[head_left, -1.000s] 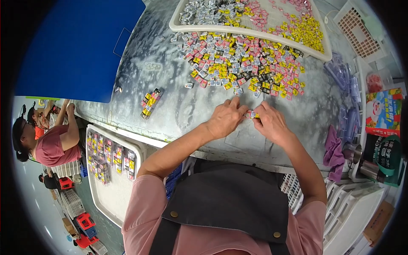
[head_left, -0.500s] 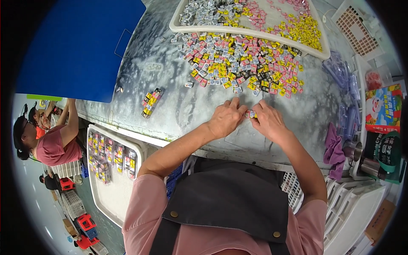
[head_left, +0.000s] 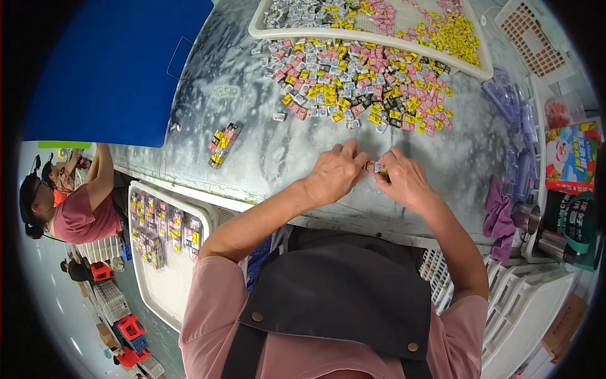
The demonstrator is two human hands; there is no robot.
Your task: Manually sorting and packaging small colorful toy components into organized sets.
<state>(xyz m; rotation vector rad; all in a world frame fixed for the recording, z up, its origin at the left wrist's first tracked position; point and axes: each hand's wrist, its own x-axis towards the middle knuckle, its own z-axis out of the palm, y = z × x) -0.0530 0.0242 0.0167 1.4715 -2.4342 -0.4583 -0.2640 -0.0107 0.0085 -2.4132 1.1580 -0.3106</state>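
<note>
Close to the table's near edge, my two hands meet around a short row of small wrapped pieces (head_left: 375, 167) in pink, white and yellow. My left hand (head_left: 338, 172) has its fingers bent and pinched on the left end of the row. The right hand (head_left: 407, 179) grips the other end between thumb and fingers. Beyond them spreads a large loose pile of the same small pieces (head_left: 360, 85) in pink, yellow, white and black. To the left on the table lies a neat block of lined-up pieces (head_left: 223, 146). A single white piece (head_left: 279, 117) sits apart from the pile.
Behind the pile stands a white tray (head_left: 372, 36) of sorted pieces. Clear plastic cases (head_left: 514, 120) and a purple cloth (head_left: 500, 218) lie at the right. A blue panel (head_left: 113, 69) covers the far left. Below it, a white tray (head_left: 167, 297) holds filled clear packs; a co-worker (head_left: 82, 215) stands beyond.
My view has shifted slightly, so the pile and tray appear a little higher. Both hands stay together, and more of the small row shows between them.
</note>
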